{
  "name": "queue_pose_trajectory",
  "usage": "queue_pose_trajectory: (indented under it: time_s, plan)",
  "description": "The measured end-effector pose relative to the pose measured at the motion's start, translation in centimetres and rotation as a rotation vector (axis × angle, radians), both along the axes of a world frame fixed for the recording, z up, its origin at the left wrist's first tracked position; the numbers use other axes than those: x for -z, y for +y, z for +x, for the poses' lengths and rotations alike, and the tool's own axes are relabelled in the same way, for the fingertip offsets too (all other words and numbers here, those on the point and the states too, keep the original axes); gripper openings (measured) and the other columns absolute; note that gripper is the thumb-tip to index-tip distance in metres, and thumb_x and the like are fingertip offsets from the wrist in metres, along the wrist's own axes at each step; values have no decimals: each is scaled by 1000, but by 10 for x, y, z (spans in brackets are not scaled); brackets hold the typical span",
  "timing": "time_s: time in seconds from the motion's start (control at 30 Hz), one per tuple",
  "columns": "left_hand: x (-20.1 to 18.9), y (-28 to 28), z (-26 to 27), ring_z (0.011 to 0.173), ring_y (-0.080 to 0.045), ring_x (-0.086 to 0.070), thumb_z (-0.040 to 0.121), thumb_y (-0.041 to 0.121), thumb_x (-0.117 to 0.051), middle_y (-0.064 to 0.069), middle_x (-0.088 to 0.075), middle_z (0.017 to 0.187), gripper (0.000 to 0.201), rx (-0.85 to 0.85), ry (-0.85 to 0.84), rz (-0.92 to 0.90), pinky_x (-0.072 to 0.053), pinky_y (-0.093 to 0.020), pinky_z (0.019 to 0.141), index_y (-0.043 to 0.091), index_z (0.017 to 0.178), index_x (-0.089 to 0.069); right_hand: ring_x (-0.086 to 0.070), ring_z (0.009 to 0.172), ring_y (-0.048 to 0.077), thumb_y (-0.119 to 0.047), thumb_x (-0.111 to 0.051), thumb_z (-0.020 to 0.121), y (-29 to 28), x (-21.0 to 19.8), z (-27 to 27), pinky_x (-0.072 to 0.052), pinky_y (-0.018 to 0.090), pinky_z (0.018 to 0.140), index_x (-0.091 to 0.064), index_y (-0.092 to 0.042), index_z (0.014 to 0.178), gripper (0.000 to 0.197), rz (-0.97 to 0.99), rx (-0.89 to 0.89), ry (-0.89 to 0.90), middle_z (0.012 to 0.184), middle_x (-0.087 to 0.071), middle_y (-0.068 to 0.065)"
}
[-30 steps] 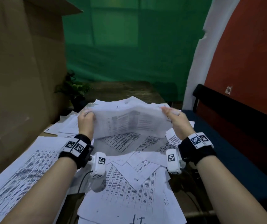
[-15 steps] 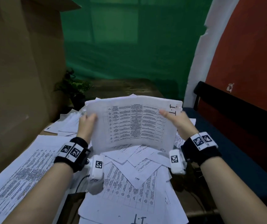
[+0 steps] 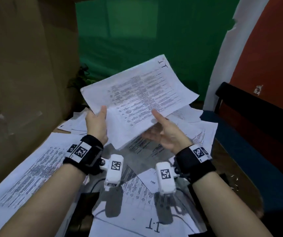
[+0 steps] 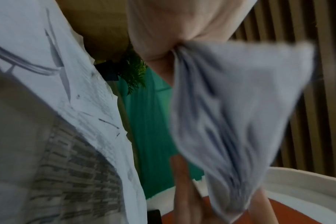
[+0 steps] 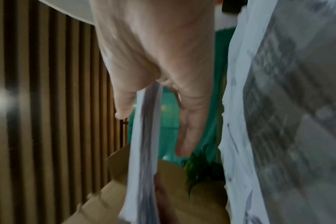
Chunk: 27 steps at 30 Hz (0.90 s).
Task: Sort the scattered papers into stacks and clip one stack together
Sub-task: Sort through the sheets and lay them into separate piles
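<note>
While both hands (image 3: 96, 124) grip it, paper sheaf (image 3: 137, 93) tilts above the fingers (image 3: 152, 135).

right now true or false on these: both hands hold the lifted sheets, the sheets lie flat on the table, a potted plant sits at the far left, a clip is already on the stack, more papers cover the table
1. Both hands hold the lifted sheets: true, the left hand grips the left edge and the right hand pinches the near edge.
2. The sheets lie flat on the table: false, they are raised and tilted above it.
3. A potted plant sits at the far left: true.
4. A clip is on the stack: false, none shows.
5. More scattered papers cover the table: true.
</note>
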<state>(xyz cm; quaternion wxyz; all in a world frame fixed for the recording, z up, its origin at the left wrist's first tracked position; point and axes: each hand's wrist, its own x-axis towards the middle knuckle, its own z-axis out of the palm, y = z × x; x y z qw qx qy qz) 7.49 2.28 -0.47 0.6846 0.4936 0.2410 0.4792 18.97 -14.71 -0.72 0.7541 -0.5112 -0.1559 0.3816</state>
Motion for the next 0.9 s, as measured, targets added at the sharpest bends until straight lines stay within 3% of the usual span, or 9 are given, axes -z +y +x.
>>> queue_pose_trajectory:
  time_s: [0.07,0.13,0.2,0.27,0.33,0.47,0.53,0.73,0.9]
  plan:
    - [4,1,-10,97,-22,-66,99,10,-48,-5,-65,114,24,69,48,2,-57,-35,80,9,123,-53,-73,78,22,-17,-68,91,20,-1,-7,-61,33,66,-60,2,113,30,-47,103,-83,92,-74,11]
    - [-12,17,-31,76,-14,-61,100,12,-47,-2,-67,95,16,93,131,30,-52,-24,59,10,112,-56,-71,89,25,-9,-67,91,33,3,-9,-60,38,79,-60,2,111,24,-123,170,-123,104,-72,14]
    - [-50,39,-60,74,-9,-59,98,20,-46,4,-65,84,12,94,70,-5,-46,-24,72,16,100,-57,-70,86,26,-3,-64,91,41,11,-14,-59,39,81,-61,3,105,15,-197,149,-147,106,-70,16]
    - [-96,58,-91,90,-9,-61,97,28,-45,5,-66,103,13,7,-6,-5,-43,-28,95,24,105,-56,-70,73,21,-7,-70,88,59,27,-25,-59,34,66,-61,5,110,27,-252,50,-163,96,-70,13]
    - [-139,63,-115,84,-5,-63,95,31,-47,8,-69,108,13,-27,-33,90,-43,-26,93,27,102,-57,-71,76,25,-24,-81,75,75,35,-46,-61,41,68,-59,5,116,55,-342,-92,-227,96,-72,13]
    - [-174,57,-121,99,-9,-68,75,24,-56,7,-70,108,27,193,-31,222,-45,-28,90,27,102,-55,-73,85,28,-11,-70,87,113,57,-104,-61,43,73,-63,4,110,28,-428,-348,-354,99,-73,19]
    - [-171,53,-111,106,-14,-67,72,25,-57,3,-70,113,36,291,15,220,-46,-33,96,22,108,-56,-68,93,36,-12,-73,81,128,67,-133,-57,45,80,-62,6,113,38,-428,-470,-335,105,-69,20]
    - [-127,53,-68,112,-18,-65,97,21,-41,-3,-70,118,23,456,182,95,-39,-41,107,17,116,-54,-56,61,19,-32,-76,82,147,74,-165,-48,21,54,-64,-5,84,29,-510,-624,-458,71,-61,7]
    - [-70,65,-43,113,-20,-64,100,21,-35,-7,-67,121,32,509,223,-47,-41,-38,107,13,125,-53,-63,63,11,-15,-55,97,132,65,-119,-59,30,74,-64,-2,95,16,-488,-704,-434,79,-63,5]
